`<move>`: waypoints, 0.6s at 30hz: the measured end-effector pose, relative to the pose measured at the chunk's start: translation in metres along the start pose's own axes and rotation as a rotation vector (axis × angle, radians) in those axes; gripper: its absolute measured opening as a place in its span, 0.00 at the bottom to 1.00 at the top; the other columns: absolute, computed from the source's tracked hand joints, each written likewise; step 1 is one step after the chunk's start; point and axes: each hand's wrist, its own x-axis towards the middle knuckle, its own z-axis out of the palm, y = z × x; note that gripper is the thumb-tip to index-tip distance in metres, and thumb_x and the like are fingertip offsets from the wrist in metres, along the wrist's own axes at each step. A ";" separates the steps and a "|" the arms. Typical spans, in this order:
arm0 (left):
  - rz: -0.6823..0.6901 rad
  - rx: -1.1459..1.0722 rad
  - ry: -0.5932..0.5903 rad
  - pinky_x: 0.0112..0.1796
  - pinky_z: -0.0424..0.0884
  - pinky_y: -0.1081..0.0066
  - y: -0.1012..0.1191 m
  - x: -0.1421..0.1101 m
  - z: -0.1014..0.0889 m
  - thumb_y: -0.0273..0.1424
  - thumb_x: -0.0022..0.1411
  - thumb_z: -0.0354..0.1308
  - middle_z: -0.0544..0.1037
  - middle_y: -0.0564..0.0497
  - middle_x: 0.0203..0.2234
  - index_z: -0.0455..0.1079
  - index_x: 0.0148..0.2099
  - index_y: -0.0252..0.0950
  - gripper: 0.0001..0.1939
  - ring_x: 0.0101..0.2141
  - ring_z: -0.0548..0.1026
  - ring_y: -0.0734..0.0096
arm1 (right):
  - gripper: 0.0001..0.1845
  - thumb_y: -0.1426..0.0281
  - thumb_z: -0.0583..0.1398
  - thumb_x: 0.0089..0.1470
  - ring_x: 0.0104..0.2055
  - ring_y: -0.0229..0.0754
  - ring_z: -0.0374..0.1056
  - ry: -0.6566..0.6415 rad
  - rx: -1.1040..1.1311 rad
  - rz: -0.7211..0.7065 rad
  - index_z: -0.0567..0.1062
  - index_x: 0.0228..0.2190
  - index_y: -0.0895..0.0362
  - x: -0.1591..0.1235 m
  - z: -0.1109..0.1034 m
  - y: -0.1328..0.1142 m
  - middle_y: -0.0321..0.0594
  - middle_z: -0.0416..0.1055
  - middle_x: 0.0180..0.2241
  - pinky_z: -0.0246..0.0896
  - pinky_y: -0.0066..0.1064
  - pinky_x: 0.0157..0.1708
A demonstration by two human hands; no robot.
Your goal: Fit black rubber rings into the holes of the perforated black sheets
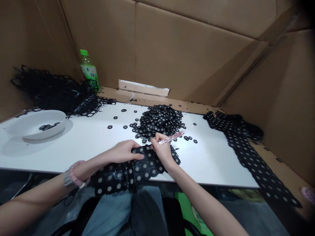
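Black dotted lace (145, 167) lies on the white table (216, 167), the left hand (125, 151) with its grip spread flat on it to hold it still, while the right hand (161, 149) has its grip pinching a pink stick (171, 138)

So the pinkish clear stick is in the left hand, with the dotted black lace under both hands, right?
No: the head view shows the pinkish clear stick in the right hand, not the left. The dotted black lace does lie under the right hand and the left hand.
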 end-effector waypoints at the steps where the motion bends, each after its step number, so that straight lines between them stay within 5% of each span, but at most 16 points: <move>1: 0.021 -0.019 -0.003 0.24 0.55 0.77 -0.002 0.000 0.001 0.46 0.52 0.54 0.63 0.57 0.16 0.63 0.23 0.34 0.19 0.21 0.60 0.74 | 0.16 0.73 0.55 0.41 0.14 0.31 0.50 -0.034 -0.023 0.007 0.51 0.13 0.54 -0.002 -0.001 -0.002 0.24 0.48 0.11 0.46 0.24 0.16; 12: 0.009 0.024 0.056 0.29 0.59 0.74 -0.004 -0.002 0.008 0.46 0.54 0.52 0.73 0.53 0.24 0.70 0.29 0.35 0.18 0.28 0.68 0.67 | 0.15 0.76 0.53 0.38 0.16 0.31 0.51 -0.154 -0.225 -0.025 0.51 0.11 0.55 -0.005 -0.002 -0.004 0.26 0.49 0.11 0.44 0.24 0.17; 18: 0.035 -0.092 0.066 0.31 0.61 0.74 -0.007 -0.005 0.011 0.44 0.54 0.52 0.75 0.53 0.26 0.70 0.31 0.35 0.17 0.30 0.69 0.66 | 0.15 0.77 0.52 0.39 0.17 0.32 0.46 -0.223 -0.339 -0.180 0.49 0.12 0.55 -0.012 0.002 -0.004 0.27 0.46 0.13 0.41 0.26 0.19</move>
